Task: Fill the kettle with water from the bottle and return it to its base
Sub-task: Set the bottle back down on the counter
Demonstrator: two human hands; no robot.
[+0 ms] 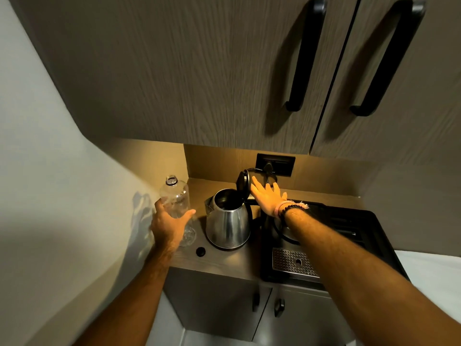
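Note:
A steel kettle (228, 227) stands on the wooden counter with its black lid (244, 183) tipped up and open. Left of it a clear plastic bottle (175, 196) stands upright with no cap on, and I cannot tell its water level. My left hand (169, 224) is wrapped around the bottle's lower half. My right hand (268, 198) is flat with fingers spread just behind the raised lid, above the kettle's handle, holding nothing. A round disc (287, 233), perhaps the kettle's base, lies partly hidden under my right forearm.
A small black cap (200, 251) lies on the counter in front of the bottle. A black tray (361, 228) with a perforated metal grid (291, 262) fills the right side. A cord runs to a wall socket (275, 164). Cabinet doors hang overhead, and a wall stands at the left.

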